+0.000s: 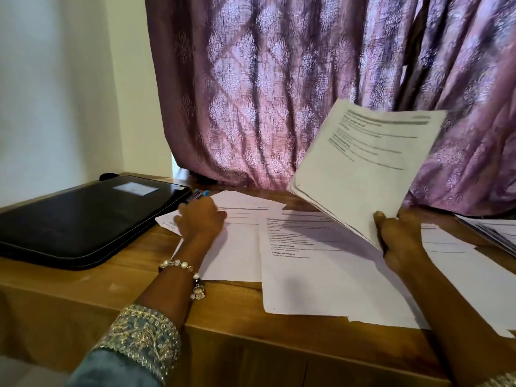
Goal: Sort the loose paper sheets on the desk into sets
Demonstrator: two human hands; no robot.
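Right hand (396,236) pinches the lower corner of a thin stack of printed sheets (363,163), thumb on top, and tilts it up off the desk (111,277), probably so the gathered set stays apart from what's unsorted. Left hand (199,217) rests on the far-left loose sheet (237,247), fingers curled down near its top edge; motion blur, so can't tell if it's gripping or just pinning it. More loose sheets lie overlapped between the hands, the center page (307,269) face up with its headings readable, handy for matching. Another sheet (460,263) sits under the right wrist. A separate pile (497,233) at the right edge looks like a finished set. Black folder (83,216) is parked left, curtain (279,93) behind.
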